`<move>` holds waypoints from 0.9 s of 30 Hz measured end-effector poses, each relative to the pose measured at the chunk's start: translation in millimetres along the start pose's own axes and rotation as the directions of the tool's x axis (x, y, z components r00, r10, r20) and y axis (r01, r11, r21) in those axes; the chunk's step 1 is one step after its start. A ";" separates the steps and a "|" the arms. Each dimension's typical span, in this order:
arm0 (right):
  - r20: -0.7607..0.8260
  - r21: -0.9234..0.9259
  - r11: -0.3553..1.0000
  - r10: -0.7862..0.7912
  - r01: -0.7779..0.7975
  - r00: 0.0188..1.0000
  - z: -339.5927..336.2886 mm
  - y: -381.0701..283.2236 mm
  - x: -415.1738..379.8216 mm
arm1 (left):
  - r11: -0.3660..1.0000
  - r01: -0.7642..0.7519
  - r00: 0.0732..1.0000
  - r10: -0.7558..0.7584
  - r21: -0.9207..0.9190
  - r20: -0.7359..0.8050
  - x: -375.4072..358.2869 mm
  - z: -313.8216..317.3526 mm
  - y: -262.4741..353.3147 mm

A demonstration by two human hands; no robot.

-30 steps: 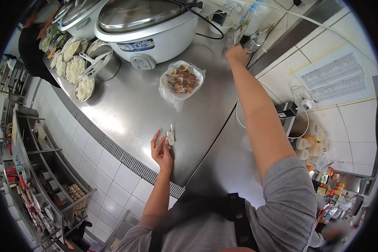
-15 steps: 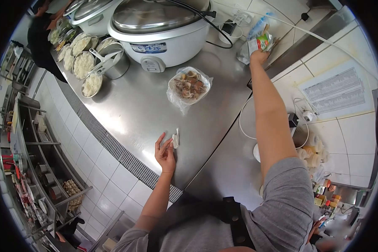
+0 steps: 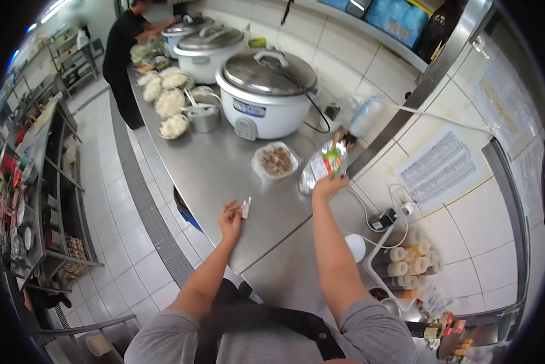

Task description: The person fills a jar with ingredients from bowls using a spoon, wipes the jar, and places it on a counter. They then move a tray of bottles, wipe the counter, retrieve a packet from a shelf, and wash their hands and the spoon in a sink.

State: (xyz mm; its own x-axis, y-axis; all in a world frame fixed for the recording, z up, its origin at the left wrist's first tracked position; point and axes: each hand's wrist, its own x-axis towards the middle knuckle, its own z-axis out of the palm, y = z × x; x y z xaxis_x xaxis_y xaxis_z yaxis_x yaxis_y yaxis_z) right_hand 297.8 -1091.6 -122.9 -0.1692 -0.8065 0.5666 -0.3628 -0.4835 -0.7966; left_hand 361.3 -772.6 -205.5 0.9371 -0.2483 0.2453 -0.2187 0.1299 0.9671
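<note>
My left hand (image 3: pixel 230 222) is low over the steel table, fingers curled, its fingertips closed on a small white strip-like piece (image 3: pixel 246 208); what it is made of I cannot make out. My right hand (image 3: pixel 331 184) grips a shiny silver packet (image 3: pixel 312 174) with a green and red label, near the wall side of the table. Between and beyond my hands sits a plastic-wrapped bowl of brown chopped food (image 3: pixel 276 161).
Large white rice cookers (image 3: pixel 265 100) line the back. Left of them are several bowls of rice (image 3: pixel 170 103) and a metal pot (image 3: pixel 204 118) with white-handled utensils. A person in black (image 3: pixel 122 57) works at the far end. A clear bottle (image 3: pixel 366 115) leans by the wall.
My right hand has drawn the silver packet back from the wall, toward me and over the table. My left hand stays by the white piece. The view has tilted up.
</note>
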 end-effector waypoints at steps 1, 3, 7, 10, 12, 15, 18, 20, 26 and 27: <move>0.002 0.052 0.999 0.002 -0.002 1.000 -12.1 -10.7 -13.6 | 1.000 0.004 1.000 -0.004 -0.015 -0.007 -0.4 -1.7 2.0; -0.017 0.105 0.994 0.012 -0.010 1.000 -37.8 -38.0 -35.2 | 0.998 -0.051 0.998 0.050 0.029 0.029 4.4 -8.6 -19.5; 0.089 -0.039 0.996 -0.079 0.083 0.993 -43.0 -35.9 -51.0 | 0.996 0.024 0.999 -0.021 -0.084 0.036 5.7 -8.6 -10.7; 0.227 -0.004 0.999 0.031 -0.031 0.973 -30.3 4.7 -60.1 | 0.920 0.267 0.961 -0.235 -0.286 0.144 13.3 -18.6 -34.9; 0.188 0.064 0.992 0.099 -0.113 0.977 -42.7 -2.7 -67.8 | 0.886 0.442 0.873 -0.391 -0.136 0.293 24.3 -41.0 -22.1; 0.136 0.087 0.994 0.056 -0.068 0.989 -56.7 -28.2 -76.8 | 0.859 0.497 0.773 -0.374 -0.123 0.512 69.5 -78.6 -1.6; 0.143 0.048 0.986 0.155 -0.163 0.978 -59.3 -55.5 -86.2 | 0.897 0.422 0.733 -0.252 -0.132 0.632 141.2 -110.4 10.2; 0.108 0.110 0.988 0.094 -0.106 0.990 -47.3 -60.8 -94.6 | 0.886 0.422 0.714 -0.193 -0.193 0.673 186.5 -124.3 -2.9; -0.161 -0.031 0.994 0.094 -0.100 0.983 -26.3 -61.9 -107.4 | 0.973 0.155 0.768 -0.009 -0.172 0.640 297.7 -113.4 -4.6; -0.183 -0.046 0.994 0.088 -0.098 0.979 -26.9 -51.9 -103.0 | 0.983 0.069 0.792 0.051 -0.172 0.608 307.1 -107.3 -5.7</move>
State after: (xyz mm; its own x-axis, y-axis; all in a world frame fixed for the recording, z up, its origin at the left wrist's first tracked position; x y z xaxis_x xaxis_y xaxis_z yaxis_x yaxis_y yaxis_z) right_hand 309.5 -974.3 -134.3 -0.3651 -0.7702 0.5230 -0.3864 -0.3857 -0.8378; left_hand 679.5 -746.5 -142.9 0.5657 -0.7740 0.2846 -0.1036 0.2757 0.9556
